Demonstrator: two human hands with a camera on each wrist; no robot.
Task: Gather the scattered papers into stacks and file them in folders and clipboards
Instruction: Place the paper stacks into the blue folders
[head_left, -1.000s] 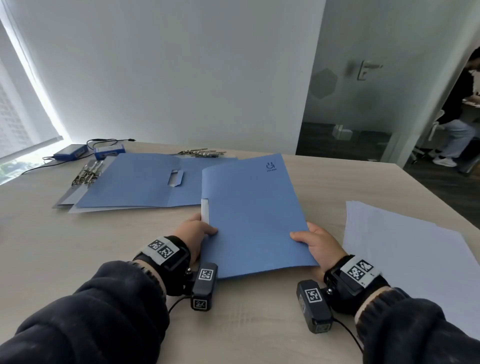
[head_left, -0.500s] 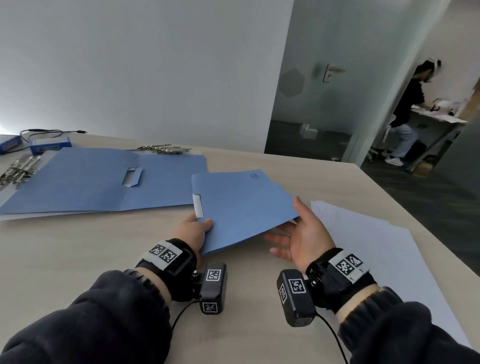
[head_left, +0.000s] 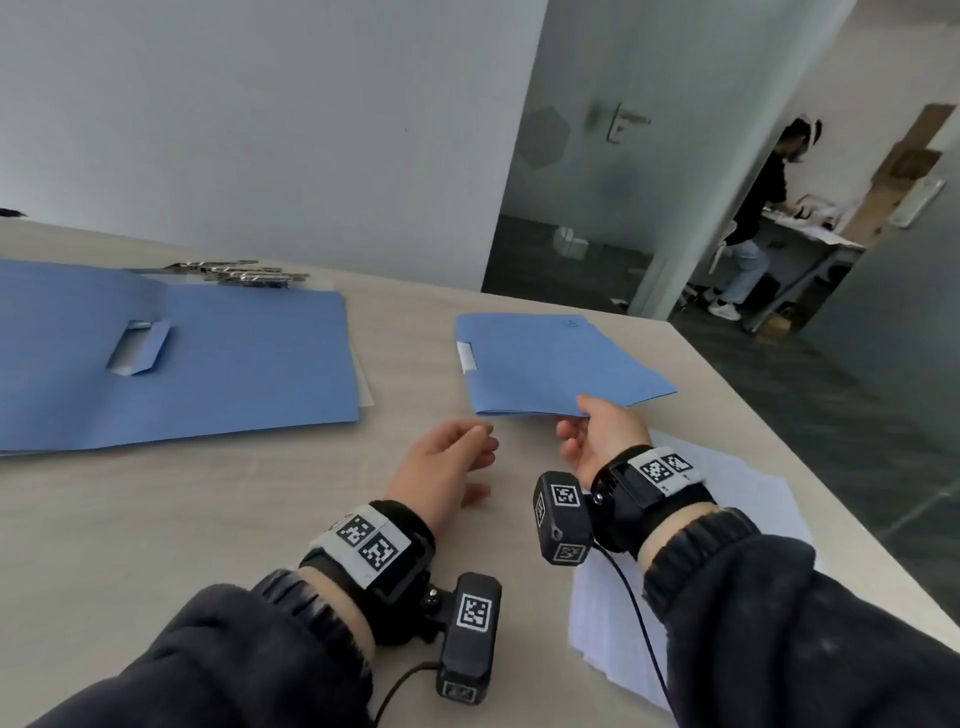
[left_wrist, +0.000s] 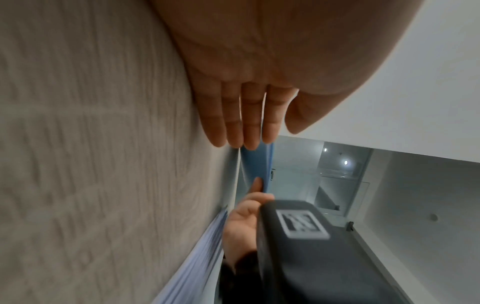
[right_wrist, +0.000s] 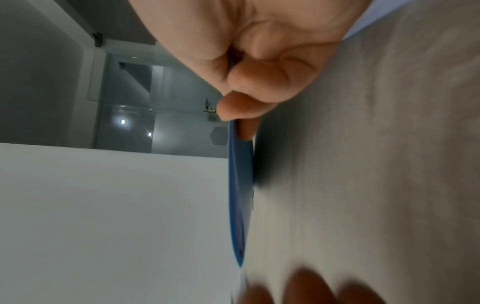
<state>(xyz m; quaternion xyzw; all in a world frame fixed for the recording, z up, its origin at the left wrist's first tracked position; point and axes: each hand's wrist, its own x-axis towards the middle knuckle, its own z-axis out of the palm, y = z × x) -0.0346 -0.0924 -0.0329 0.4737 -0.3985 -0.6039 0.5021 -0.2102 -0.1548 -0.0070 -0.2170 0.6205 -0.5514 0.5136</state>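
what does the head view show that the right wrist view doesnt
Only the head view: the wide open blue folder, the metal clips behind it, the white paper stack, and the open left hand whole.
Only the right wrist view: the fingers beneath the folder's edge, up close.
Both: the right hand pinching the closed blue paper folder over the pale wooden table.

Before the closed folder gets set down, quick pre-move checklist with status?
1. Right hand pinches the closed folder at its near edge: ok.
2. Left hand off the folder, holding nothing: ok.
3. Folder shut flat: ok.
4. Papers inside secured: cannot tell.
5. Bare table between it and the open folder: ok.
6. Loose paper stack filed: not ok, lies under the right wrist.
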